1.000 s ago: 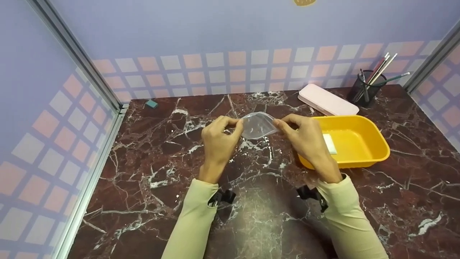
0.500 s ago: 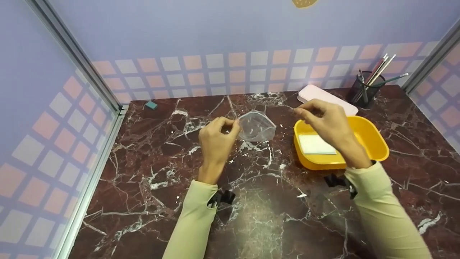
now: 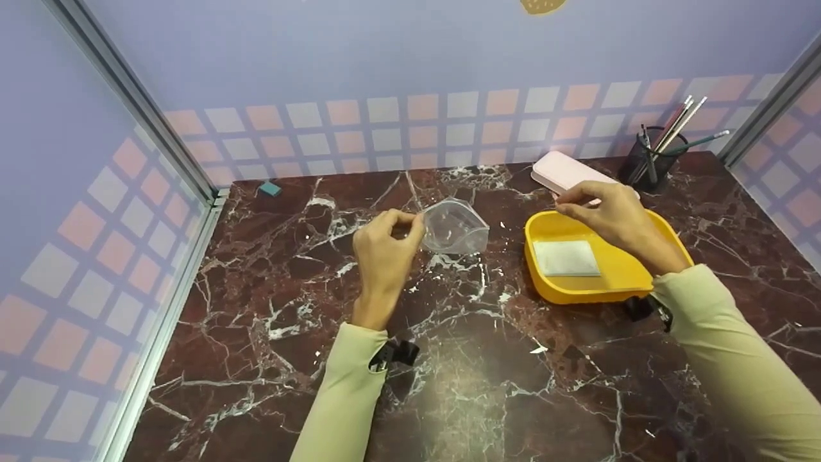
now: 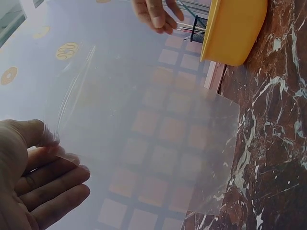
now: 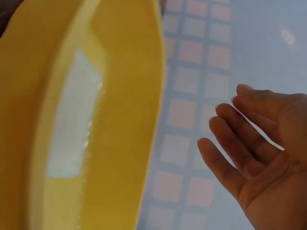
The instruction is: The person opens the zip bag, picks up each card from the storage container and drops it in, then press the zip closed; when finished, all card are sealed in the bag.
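A clear bag (image 3: 457, 228) is pinched by the left grip (image 3: 386, 251). The right grip (image 3: 610, 212) is loosely spread above a tub (image 3: 622, 276) toward the desk (image 3: 256, 385)'s right edge.

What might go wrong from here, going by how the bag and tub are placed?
The clear bag is pinched at one edge by the left hand alone, so it may slip or swing loose.
The right hand is near the yellow tub; a careless dip might bump it.
The white pad lies flat in the tub, so its edge could be awkward to lift.
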Demonstrator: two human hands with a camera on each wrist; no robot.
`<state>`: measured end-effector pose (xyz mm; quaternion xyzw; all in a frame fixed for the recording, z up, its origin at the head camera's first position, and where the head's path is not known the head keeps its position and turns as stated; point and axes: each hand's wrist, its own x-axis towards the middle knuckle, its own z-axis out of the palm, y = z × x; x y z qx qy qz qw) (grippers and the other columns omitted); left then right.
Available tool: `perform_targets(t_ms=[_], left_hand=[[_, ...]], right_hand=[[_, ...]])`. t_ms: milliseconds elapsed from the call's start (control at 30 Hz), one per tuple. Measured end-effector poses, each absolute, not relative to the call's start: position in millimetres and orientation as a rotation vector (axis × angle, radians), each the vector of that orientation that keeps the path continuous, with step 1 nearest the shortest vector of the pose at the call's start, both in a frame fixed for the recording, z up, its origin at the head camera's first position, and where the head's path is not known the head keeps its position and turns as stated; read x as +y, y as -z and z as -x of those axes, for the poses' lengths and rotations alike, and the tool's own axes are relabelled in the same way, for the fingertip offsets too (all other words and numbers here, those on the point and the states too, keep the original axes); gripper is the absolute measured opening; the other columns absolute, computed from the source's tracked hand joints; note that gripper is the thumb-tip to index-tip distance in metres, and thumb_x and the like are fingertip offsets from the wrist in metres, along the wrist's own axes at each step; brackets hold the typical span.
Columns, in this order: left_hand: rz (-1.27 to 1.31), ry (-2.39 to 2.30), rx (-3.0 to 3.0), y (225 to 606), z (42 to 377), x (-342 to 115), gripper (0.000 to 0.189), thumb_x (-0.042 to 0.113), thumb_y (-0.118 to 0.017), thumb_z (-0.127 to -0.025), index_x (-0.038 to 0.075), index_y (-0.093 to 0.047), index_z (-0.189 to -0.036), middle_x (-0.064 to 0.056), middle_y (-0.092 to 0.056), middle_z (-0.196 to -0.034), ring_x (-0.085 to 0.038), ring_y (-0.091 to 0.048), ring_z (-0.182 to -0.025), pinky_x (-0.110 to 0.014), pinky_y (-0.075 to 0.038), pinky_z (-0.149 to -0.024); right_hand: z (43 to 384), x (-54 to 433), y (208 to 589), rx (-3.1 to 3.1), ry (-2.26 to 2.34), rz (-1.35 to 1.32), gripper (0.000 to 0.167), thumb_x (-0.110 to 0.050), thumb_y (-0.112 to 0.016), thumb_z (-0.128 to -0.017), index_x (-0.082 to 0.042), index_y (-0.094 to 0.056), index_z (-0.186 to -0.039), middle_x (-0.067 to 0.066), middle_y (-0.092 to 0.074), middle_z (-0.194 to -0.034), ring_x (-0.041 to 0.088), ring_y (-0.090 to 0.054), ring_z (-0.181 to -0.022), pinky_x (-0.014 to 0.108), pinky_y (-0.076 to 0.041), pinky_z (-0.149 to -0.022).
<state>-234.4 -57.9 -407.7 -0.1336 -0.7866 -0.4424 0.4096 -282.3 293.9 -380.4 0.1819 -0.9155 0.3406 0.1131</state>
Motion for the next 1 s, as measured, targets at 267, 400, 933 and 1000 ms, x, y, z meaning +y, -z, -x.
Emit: perform_targets(t_ms=[267,400,933,1000], left_hand=[[0.337,1.152,-1.98,409.4,233.6,-59.3,0.009,0.003,-0.082,-0.087,0.001,-0.076,-0.081,-0.01,-0.076,-0.078,-0.023,-0.069,-0.063,-0.034,-0.061,-0.062],[0.334,1.145,-1.984,409.3,233.3,-59.4,0.01,0.003,-0.082,-0.087,0.001,-0.076,-0.08,-0.009,-0.075,-0.077,-0.022,-0.069,-0.062,-0.034,-0.061,-0.062],[0.323,1.129,-1.994,408.1,233.2,-59.5,0.01,0.004,-0.082,-0.087,0.002,-0.076,-0.08,-0.009,-0.076,-0.078,-0.022,-0.07,-0.063,-0.034,-0.06,-0.064],[0.328,1.136,-1.993,408.2,233.2,-59.5,0.01,0.004,-0.082,-0.087,0.001,-0.076,-0.08,-0.009,-0.076,-0.078,-0.022,-0.07,-0.064,-0.033,-0.061,-0.063]], right_hand=[[293.6,307.1,408.9,-2.831,-1.004,-0.618,0.02,-0.011,-0.078,-0.098,0.003,-0.078,-0.113,0.021,-0.077,-0.111,0.038,-0.073,-0.101,0.009,-0.049,-0.079],[296.7,308.7,422.9,-2.89,-0.988,-0.642,0.023,-0.009,-0.078,-0.098,0.005,-0.077,-0.117,0.023,-0.076,-0.114,0.04,-0.072,-0.105,0.032,-0.058,-0.088],[303.3,305.5,453.8,-2.915,-0.888,-0.862,0.037,-0.008,-0.088,-0.087,0.009,-0.074,-0.117,0.026,-0.075,-0.115,0.046,-0.07,-0.11,0.06,-0.053,-0.1],[303.4,304.9,455.4,-2.905,-0.865,-0.872,0.039,-0.008,-0.089,-0.085,0.009,-0.075,-0.116,0.025,-0.075,-0.114,0.046,-0.069,-0.11,0.06,-0.052,-0.101]])
